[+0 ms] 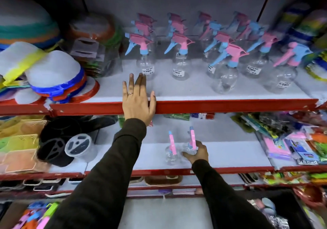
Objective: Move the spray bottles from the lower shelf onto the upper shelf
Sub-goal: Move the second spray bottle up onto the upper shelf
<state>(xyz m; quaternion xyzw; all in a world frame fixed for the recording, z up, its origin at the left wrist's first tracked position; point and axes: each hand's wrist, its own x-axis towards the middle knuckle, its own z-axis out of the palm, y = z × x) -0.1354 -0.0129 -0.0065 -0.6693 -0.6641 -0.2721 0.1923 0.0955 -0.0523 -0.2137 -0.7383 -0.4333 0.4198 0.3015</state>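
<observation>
Two clear spray bottles with pink and blue heads stand on the lower shelf (230,158). My right hand (197,151) is closed around the right bottle (191,144); the left bottle (170,151) stands free beside it. My left hand (138,97) rests flat with fingers spread on the red front edge of the upper shelf (230,105), just in front of a bottle (144,55). Several more clear spray bottles (224,67) stand in rows on the upper shelf.
Stacked plastic lids and bowls (53,76) fill the upper shelf's left side, coloured packets (315,39) its right. On the lower shelf sit black containers (58,143) at left and packaged goods (292,140) at right. A black crate (283,211) stands at bottom right.
</observation>
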